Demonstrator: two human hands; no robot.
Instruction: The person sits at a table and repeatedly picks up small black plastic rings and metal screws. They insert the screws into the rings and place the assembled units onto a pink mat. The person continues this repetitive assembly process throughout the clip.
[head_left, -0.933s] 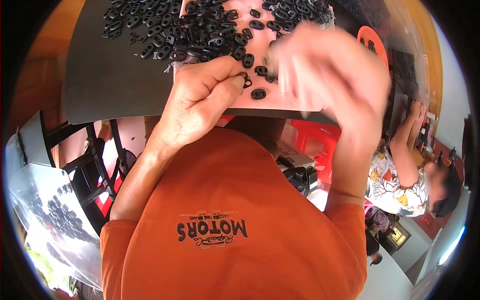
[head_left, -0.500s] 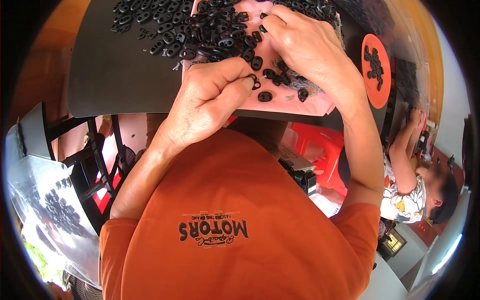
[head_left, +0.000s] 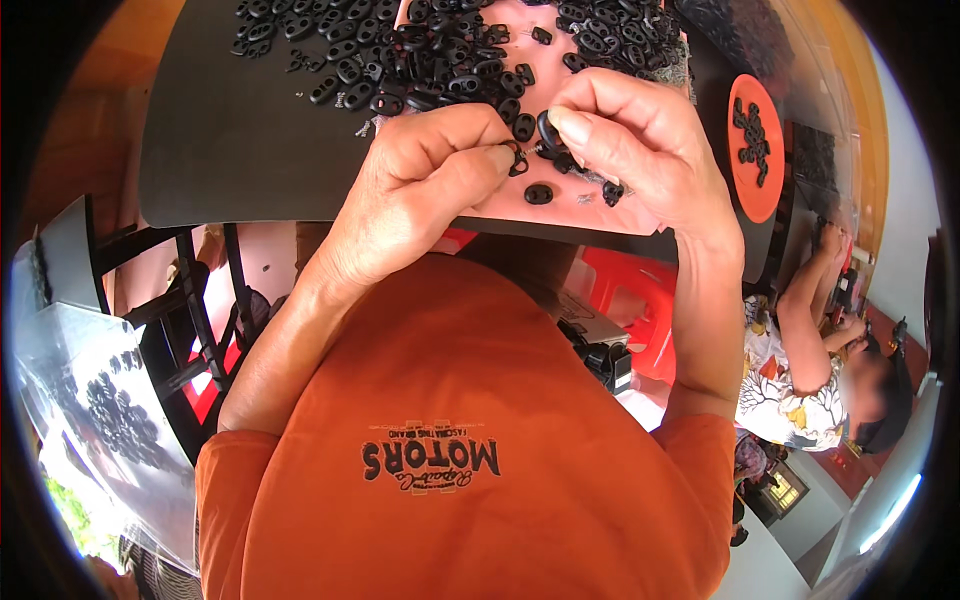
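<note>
Between thumb and forefinger, my left hand (head_left: 425, 190) pinches a small black cord lock plunger (head_left: 517, 160) with holes in it. A thin metal spring (head_left: 534, 150) sticks out from it to the right. My right hand (head_left: 650, 150) is closed on a black oval cord lock shell (head_left: 547, 130), held upright just beside the spring. Whether spring and shell touch I cannot tell. Below them, a loose two-holed cord lock piece (head_left: 538, 193) lies on the pink sheet (head_left: 600, 215). Another black piece (head_left: 612, 193) rests under my right hand.
A large heap of black cord lock parts (head_left: 440, 70) covers the far side of the dark table (head_left: 240, 160). More parts lie at the far right (head_left: 620, 35). An orange dish (head_left: 757, 200) holds several black pieces. A red stool (head_left: 640, 310) stands below the table; a person (head_left: 800, 380) sits at right.
My right hand has come back toward me from the far parts and now holds a shell next to the spring. My left hand keeps its pinch on the plunger, almost unmoved.
</note>
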